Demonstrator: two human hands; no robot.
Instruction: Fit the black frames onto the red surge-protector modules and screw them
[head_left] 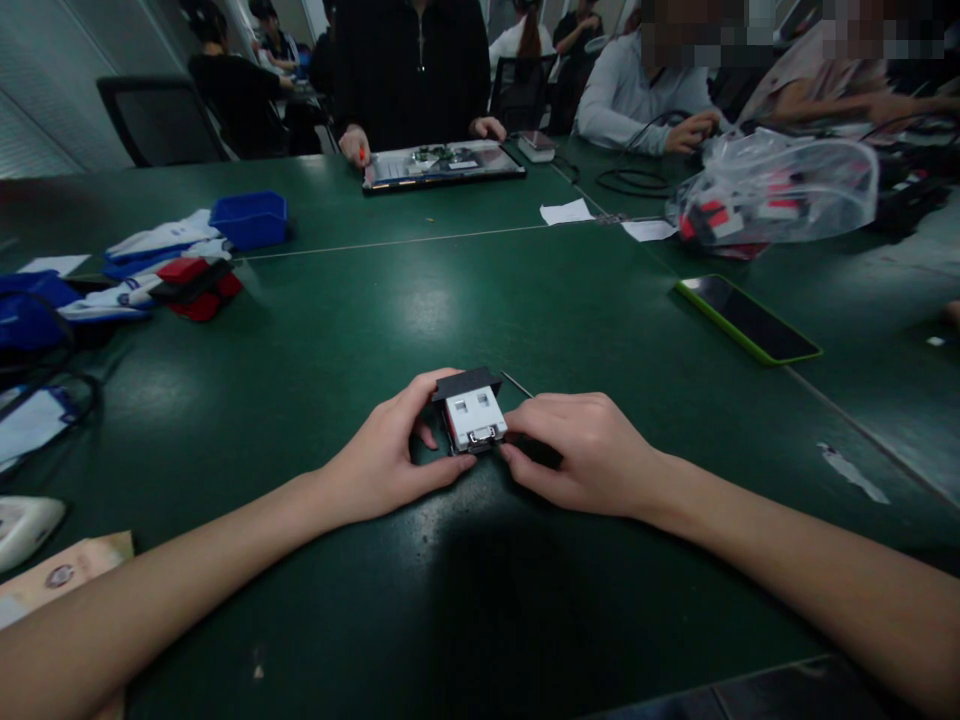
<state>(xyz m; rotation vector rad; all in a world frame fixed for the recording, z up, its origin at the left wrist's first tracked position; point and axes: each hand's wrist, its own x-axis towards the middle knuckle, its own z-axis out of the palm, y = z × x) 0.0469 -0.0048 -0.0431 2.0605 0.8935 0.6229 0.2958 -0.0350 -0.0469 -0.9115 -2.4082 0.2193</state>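
Observation:
A small toy house (475,412) with a dark roof, white front wall, square window openings and a bit of red on its side is in the middle of the head view. My left hand (390,440) grips it from the left, fingers behind the roof edge and thumb at the lower front. At the house's lower right corner, my right hand (581,450) has its thumb and index finger pinched together. What they hold there is hidden. A thin metal rod (516,384) sticks out beyond the right knuckles; whether that hand holds it I cannot tell.
Red and black house pieces (199,288), a blue bin (250,220) and blue-white cloths lie left. Rightward are a green-edged phone (750,318) and a clear plastic bag (780,190) with red parts. Across the green table, a person holds a flat tray (450,172).

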